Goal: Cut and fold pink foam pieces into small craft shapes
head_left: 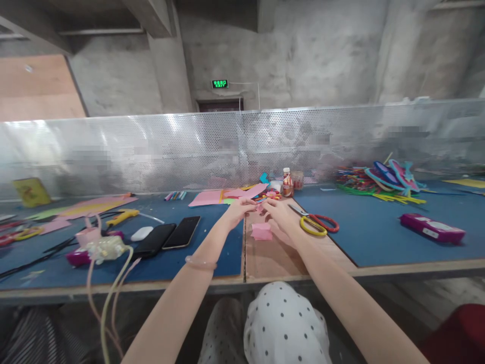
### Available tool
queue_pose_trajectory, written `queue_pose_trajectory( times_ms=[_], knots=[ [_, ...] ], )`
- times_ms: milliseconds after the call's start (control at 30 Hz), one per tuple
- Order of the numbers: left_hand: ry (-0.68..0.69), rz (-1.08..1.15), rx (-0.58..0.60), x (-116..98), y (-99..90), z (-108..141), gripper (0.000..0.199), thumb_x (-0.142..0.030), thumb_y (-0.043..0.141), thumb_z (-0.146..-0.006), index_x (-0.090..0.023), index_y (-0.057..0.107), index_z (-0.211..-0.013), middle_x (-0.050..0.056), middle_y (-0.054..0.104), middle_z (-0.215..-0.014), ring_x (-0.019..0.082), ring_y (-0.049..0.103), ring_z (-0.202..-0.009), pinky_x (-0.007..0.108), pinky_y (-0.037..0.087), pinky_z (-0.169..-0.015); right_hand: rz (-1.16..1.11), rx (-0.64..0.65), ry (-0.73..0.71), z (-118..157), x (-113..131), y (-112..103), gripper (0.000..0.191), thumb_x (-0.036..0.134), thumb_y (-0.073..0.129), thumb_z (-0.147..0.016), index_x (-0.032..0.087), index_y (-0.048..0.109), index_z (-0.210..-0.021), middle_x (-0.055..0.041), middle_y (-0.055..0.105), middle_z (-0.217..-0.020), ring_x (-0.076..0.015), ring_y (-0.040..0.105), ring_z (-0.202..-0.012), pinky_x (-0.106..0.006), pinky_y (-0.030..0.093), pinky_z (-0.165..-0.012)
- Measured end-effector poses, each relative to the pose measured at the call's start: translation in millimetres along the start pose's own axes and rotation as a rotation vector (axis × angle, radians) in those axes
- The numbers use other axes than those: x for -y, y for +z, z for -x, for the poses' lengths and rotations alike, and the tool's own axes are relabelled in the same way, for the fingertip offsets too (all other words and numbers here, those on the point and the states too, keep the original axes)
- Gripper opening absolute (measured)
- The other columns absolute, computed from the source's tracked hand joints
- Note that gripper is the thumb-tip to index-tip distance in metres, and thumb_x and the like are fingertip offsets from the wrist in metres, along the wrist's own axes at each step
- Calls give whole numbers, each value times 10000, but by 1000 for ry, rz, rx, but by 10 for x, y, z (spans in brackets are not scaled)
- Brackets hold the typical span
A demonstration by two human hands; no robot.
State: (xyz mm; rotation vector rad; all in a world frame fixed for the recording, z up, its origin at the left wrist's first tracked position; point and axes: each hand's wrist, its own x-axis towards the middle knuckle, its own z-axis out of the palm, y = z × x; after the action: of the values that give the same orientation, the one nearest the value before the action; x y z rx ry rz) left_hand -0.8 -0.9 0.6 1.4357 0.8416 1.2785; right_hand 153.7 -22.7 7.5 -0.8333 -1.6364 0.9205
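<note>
My left hand and my right hand meet over the bare wooden strip of the table. Between their fingertips is a small piece of pink paper, pinched from both sides; its exact shape is too small to make out. Just below my hands, a pink paper square lies on the wood. Scissors with one yellow and one red handle rest to the right of my right hand, blades pointing away. Behind my fingers are pink paper sheets and a small pink paper flower.
A bottle stands at the back beside a jar. Two dark phones and a yellow glue gun lie left. Colourful craft sticks and a purple packet are right. A perforated metal panel closes the back.
</note>
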Motion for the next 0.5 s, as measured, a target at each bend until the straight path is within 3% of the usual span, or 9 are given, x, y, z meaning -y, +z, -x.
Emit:
queue_pose_trajectory(
  times_ms=[500],
  knots=[
    [-7,-43,8,-12,-44,-28,156,-192,668,-550,-158,605,-689,-2,577,-658,86,502,-597,216,346,-560,-22,86,43,-17,-34,0,108,216,512,-659,152,595,-682,-42,611,-719,-115,550,-601,-182,413,-423]
  ],
)
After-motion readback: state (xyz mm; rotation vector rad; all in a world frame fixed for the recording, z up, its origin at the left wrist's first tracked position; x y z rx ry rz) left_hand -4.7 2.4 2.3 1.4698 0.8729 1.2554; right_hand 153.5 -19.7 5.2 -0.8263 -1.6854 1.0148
